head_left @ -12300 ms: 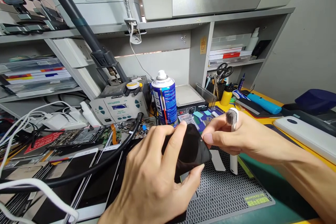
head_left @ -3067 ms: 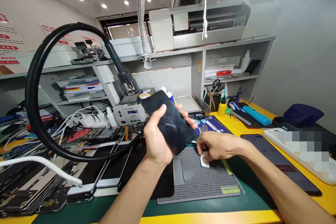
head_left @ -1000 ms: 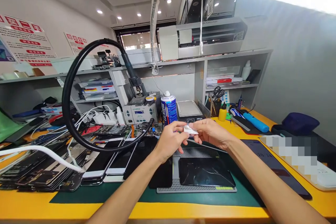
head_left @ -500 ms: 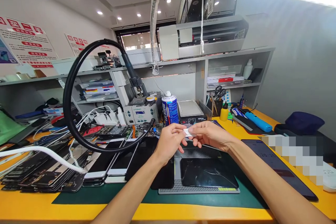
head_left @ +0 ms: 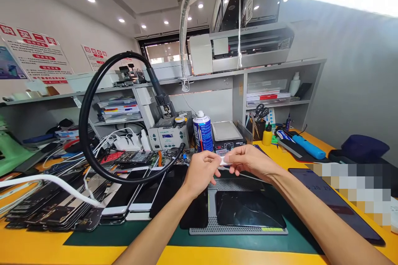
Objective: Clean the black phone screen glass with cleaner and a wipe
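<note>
My left hand (head_left: 202, 172) and my right hand (head_left: 250, 161) meet above the middle of the bench, fingers closed in a pinch. Between their fingertips is a small white piece (head_left: 222, 160); its exact kind is too small to make out. A thin pale cable (head_left: 245, 175) shows just under my right hand. Below the hands, a cracked black phone screen (head_left: 250, 209) lies on a grey perforated mat (head_left: 239, 231). Partly behind my left forearm lies another dark phone (head_left: 195, 211).
Stacked phone screens (head_left: 49, 207) and white-framed phones (head_left: 124, 194) cover the left. A thick black hose (head_left: 82, 132) loops above them. Behind my hands stand a blue spray can (head_left: 202, 132) and a small heating plate (head_left: 226, 131). A large dark tablet (head_left: 338, 205) lies at right.
The view has tilted slightly, so the scene sits a little lower. Both hands keep their pinch on the small white piece, with only slight finger movement.
</note>
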The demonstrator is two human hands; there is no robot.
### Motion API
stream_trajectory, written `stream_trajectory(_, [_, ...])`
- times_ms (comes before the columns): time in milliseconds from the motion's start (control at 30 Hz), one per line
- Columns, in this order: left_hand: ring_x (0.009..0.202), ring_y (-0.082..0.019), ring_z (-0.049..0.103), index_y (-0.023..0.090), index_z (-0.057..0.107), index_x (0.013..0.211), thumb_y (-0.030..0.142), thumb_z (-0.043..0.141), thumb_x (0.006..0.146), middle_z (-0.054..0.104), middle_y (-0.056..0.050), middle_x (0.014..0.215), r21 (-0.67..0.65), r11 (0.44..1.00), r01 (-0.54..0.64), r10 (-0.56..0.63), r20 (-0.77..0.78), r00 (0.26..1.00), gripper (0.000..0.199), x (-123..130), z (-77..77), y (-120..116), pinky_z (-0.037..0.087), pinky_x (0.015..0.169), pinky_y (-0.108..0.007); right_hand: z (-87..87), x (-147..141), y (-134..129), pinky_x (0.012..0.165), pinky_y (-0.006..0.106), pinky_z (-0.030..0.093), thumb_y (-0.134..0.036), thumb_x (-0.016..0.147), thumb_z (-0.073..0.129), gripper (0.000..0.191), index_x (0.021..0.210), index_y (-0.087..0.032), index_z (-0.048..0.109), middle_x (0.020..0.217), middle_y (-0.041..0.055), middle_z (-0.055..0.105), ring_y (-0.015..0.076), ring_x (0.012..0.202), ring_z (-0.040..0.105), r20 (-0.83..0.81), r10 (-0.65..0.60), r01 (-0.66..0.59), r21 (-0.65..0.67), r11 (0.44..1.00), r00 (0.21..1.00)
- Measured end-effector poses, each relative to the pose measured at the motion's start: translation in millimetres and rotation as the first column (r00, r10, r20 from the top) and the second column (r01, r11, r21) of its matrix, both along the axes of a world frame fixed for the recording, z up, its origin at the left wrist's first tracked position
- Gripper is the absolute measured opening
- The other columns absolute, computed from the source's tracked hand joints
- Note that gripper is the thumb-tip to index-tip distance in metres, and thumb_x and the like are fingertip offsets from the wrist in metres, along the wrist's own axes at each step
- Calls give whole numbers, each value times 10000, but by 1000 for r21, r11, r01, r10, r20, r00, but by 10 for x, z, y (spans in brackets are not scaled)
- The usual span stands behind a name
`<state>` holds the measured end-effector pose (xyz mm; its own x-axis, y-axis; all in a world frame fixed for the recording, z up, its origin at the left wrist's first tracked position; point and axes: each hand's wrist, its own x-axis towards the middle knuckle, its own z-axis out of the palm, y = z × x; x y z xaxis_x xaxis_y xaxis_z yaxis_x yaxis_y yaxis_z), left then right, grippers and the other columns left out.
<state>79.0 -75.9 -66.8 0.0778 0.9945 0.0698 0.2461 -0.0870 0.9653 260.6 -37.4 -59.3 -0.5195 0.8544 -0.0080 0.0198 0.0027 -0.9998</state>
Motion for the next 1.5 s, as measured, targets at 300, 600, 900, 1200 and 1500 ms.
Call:
stream_trajectory(300, [523,-55,534,115,617,919,296,607,936,578,38,689,67,995,-71,73,-24,997,183,49,-63,35,440,431,-153,-103,-143,-4,508,249,483,-323,750,697,177,736,-149,724,569,25,656,154,538,604,45,-230,217,195,956,972])
stream_trajectory(600, [565,-67,568,120,620,1028,339,594,943,621,8,774,102,991,-87,86,18,996,236,118,-58,37,462,446,-163,-108,-167,-29,544,261,474,-360,779,685,237,844,-146,763,656,37,678,157,585,583,28,-254,235,290,928,967])
stream_trajectory(900, [466,-71,545,126,642,1058,253,550,938,611,28,666,182,982,-48,60,-57,997,198,60,-19,-38,445,410,-176,-56,-190,-72,592,276,500,-444,755,737,314,852,-146,737,724,41,693,169,646,610,-13,-222,215,300,929,975])
stream_trajectory(1200, [1268,-261,474,227,568,1263,255,676,795,518,-92,1322,701,701,-132,395,-228,890,482,-416,595,367,390,1099,-424,484,-232,140,671,291,553,-313,945,616,180,949,-136,646,857,17,666,129,715,639,-2,-324,308,317,897,946])
stream_trajectory(1500, [1100,-235,592,189,539,1282,383,586,934,581,-100,1260,725,688,40,378,-405,832,401,-492,631,722,502,950,-472,888,-696,646,835,403,560,-331,951,609,312,1200,-143,604,1185,98,629,215,985,647,97,-421,358,376,855,902])
